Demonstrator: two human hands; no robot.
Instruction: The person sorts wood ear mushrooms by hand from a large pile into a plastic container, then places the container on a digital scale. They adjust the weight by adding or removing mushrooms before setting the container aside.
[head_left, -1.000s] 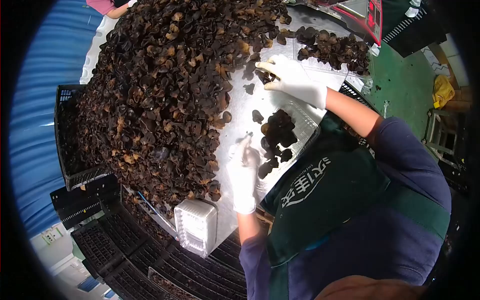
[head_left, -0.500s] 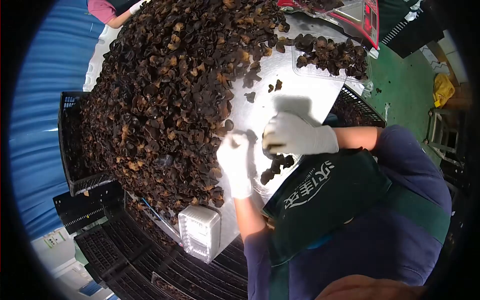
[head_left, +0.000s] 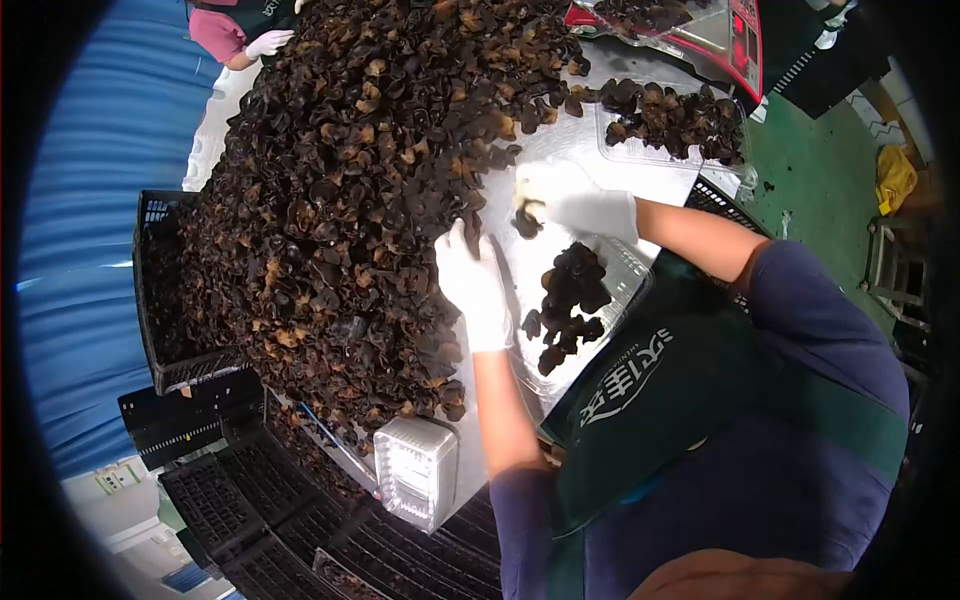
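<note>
A large heap of dark brown wood ear mushrooms (head_left: 340, 210) covers much of the metal table. My left hand (head_left: 475, 288), in a white glove, rests at the near edge of the heap with its fingers apart, touching the mushrooms. Farther right, my gloved right hand (head_left: 572, 202) is closed, with a dark wood ear mushroom (head_left: 527, 224) hanging at its fingertips. Just below it, close to my apron, lies a clear plastic tray (head_left: 632, 290) with several wood ears in it.
A filled clear tray (head_left: 640, 150) stands beside a red scale (head_left: 745, 60) with lit digits. Stacked clear trays (head_left: 415, 470) sit at the table's near left corner. Black crates (head_left: 150, 300) flank the heap. Across it, a co-worker's gloved hand (head_left: 270, 43) shows.
My right hand has moved up and away from the near tray, uncovering the mushrooms there. My left hand has gone from closed to spread fingers at the heap.
</note>
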